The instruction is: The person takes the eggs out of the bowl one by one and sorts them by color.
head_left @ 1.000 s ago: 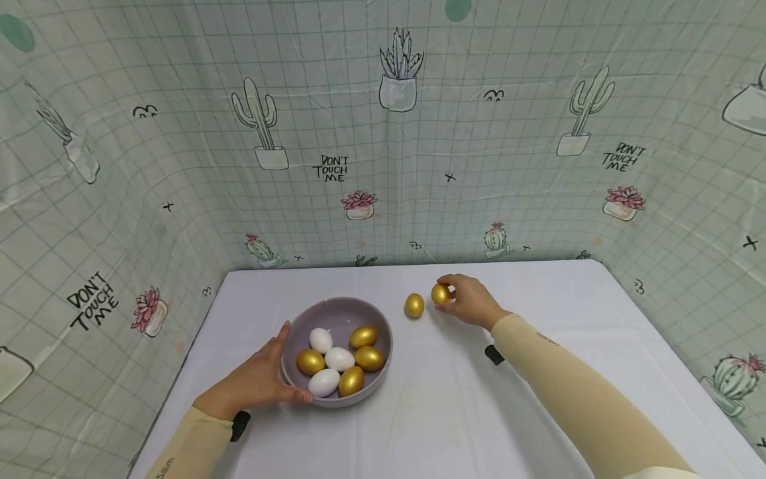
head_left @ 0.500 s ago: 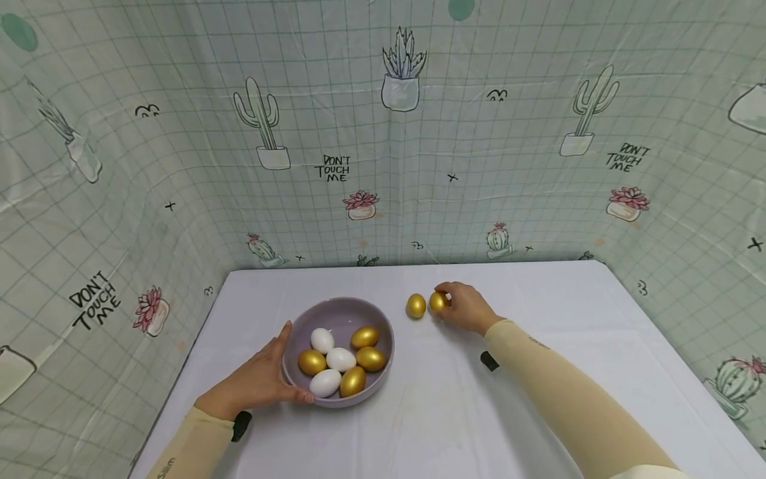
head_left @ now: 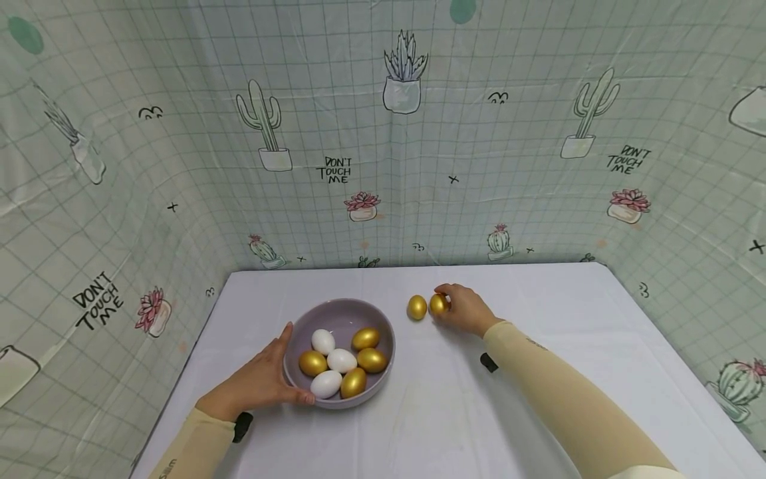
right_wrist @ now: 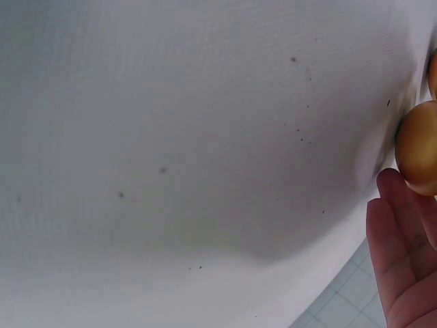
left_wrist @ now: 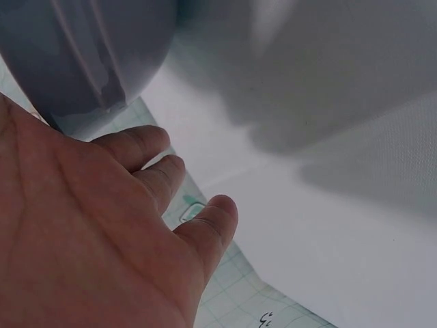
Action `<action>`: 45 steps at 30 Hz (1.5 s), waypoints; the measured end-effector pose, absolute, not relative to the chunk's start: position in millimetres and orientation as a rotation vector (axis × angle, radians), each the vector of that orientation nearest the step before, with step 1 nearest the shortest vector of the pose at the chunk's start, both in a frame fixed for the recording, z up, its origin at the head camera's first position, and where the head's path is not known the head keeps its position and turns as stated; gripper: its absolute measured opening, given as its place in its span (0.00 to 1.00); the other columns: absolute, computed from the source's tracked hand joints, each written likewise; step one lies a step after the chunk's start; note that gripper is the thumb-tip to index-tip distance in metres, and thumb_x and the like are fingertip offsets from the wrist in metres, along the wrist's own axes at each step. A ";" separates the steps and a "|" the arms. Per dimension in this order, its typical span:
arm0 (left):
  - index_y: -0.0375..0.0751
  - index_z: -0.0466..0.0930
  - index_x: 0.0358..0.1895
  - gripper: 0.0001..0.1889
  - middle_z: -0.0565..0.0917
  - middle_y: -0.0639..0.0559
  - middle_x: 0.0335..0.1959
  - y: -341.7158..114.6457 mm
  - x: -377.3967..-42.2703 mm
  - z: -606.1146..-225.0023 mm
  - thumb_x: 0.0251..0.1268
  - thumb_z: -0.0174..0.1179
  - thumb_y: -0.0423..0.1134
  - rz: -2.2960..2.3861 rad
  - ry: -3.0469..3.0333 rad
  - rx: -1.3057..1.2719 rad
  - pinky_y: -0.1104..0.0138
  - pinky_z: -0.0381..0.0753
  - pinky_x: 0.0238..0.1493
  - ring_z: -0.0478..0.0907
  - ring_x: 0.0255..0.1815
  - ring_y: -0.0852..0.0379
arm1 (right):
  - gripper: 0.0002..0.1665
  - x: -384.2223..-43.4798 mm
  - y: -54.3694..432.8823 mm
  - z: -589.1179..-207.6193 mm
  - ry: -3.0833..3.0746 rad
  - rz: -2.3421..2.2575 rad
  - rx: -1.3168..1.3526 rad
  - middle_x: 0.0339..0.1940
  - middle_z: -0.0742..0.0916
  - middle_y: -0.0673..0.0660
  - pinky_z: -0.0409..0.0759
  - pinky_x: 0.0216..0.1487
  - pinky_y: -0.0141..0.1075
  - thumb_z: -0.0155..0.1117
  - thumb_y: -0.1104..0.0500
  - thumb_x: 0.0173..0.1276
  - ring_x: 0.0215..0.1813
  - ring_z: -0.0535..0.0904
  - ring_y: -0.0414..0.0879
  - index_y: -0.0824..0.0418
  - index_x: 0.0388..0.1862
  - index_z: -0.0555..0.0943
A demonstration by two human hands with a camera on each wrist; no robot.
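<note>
My left hand (head_left: 260, 379) rests against the left side of a mauve bowl (head_left: 344, 309), thumb and index finger spread along its outer wall. In the left wrist view the other fingers (left_wrist: 212, 229) reach out below the bowl (left_wrist: 102, 61). Inside the bowl lie three white eggs (head_left: 342, 360) and several golden eggs (head_left: 366, 338). My right hand (head_left: 467, 311) pinches a golden egg (head_left: 439, 304) at the table's surface, right of the bowl. Just left of it stands another golden egg (head_left: 417, 307), a small gap between them. The right wrist view shows the held egg (right_wrist: 420, 147) at its right edge.
A white cloth covers the table (head_left: 431, 412). Behind it and on both sides hangs a grid-patterned curtain (head_left: 359, 133) printed with cacti and lettering. Its lower edge meets the back of the table, close behind the loose eggs.
My right hand has lowered its golden egg and brought it slightly nearer, beside the other loose one; over the last half second it has held still. The left hand stays at the bowl.
</note>
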State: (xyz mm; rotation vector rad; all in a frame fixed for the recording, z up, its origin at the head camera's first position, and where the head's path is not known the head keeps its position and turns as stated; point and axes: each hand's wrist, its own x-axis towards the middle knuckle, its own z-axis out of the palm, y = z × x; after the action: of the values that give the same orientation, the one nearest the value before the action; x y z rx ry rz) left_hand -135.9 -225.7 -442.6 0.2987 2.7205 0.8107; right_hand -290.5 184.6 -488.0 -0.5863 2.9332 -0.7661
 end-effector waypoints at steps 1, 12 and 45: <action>0.34 0.33 0.80 0.75 0.51 0.26 0.76 -225.6 -135.8 -442.4 0.40 0.77 0.67 0.810 2.722 0.302 0.36 0.60 0.66 0.51 0.75 0.28 | 0.32 -289.8 184.7 -487.5 2.934 -0.765 -0.589 0.55 0.84 0.63 0.77 0.57 0.50 0.73 0.58 0.61 0.55 0.80 0.57 0.69 0.62 0.77; 0.33 0.33 0.80 0.75 0.50 0.27 0.77 -227.3 -136.6 -442.2 0.40 0.77 0.66 0.840 2.715 0.328 0.37 0.59 0.67 0.50 0.75 0.28 | 0.36 -288.7 188.9 -486.6 2.930 -0.743 -0.594 0.55 0.83 0.63 0.79 0.53 0.48 0.77 0.57 0.59 0.49 0.82 0.54 0.67 0.64 0.75; 0.33 0.32 0.80 0.74 0.50 0.26 0.77 -227.6 -134.1 -442.4 0.41 0.77 0.64 0.834 2.701 0.327 0.38 0.60 0.67 0.51 0.75 0.28 | 0.40 -286.2 200.4 -449.6 2.932 -0.761 -0.610 0.64 0.78 0.66 0.80 0.52 0.49 0.72 0.50 0.64 0.53 0.83 0.57 0.65 0.70 0.70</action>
State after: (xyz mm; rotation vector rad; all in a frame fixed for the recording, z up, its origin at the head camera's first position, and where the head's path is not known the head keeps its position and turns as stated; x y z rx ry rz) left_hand -134.1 -227.6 -442.4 0.3268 2.7010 0.8338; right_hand -286.2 200.4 -449.6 -0.6104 2.9322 -0.7610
